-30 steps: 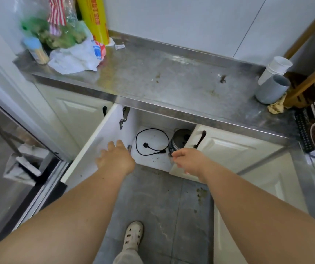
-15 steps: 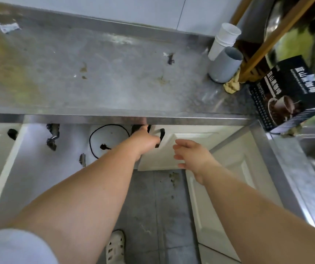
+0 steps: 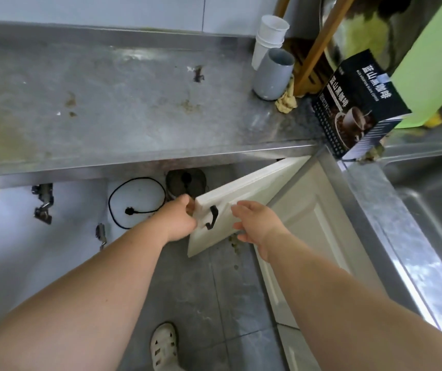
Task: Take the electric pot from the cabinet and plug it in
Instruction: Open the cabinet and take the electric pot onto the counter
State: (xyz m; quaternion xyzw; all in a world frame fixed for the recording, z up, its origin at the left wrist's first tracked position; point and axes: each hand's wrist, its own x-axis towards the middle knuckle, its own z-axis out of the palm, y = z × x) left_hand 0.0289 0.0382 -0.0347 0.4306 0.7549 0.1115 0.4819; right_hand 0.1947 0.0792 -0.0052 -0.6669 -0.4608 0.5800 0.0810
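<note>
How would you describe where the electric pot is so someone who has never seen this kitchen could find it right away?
Look under the steel counter, inside the open cabinet between the two white doors. The electric pot sits at the back, just beyond the left hand. It is the dark round vessel; the thin black cord coiled beside it lies flat.

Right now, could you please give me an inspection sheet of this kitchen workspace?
Surface: steel countertop, stained, bare in the middle.
Job's things: electric pot inside the cabinet, partly under the counter edge; right cabinet door swung partway open.
Clutter: grey cup, stacked white cups, yellow rag, coffee box, all at the counter's right end.
Hands: left hand grips the door's free edge; right hand open by the door face, contact unclear.
Cables: black cord looped on the cabinet floor, plug loose.
Surroundings: sink at right; tiled floor.
</note>
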